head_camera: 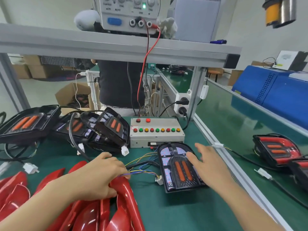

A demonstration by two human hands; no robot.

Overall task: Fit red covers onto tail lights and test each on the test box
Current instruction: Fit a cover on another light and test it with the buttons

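An uncovered black tail light [179, 169] with two orange strips lies flat before me, its wires trailing left. The grey test box [156, 135] stands just behind it. Glossy red covers [93, 212] are heaped at my near left.

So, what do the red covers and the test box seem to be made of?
The red covers look like glossy moulded plastic: bright highlights run along their curved surfaces. The left hand grips one of them. The test box looks like metal or plastic painted matte pale grey, with scuffs on its front edge; which of the two cannot be told.
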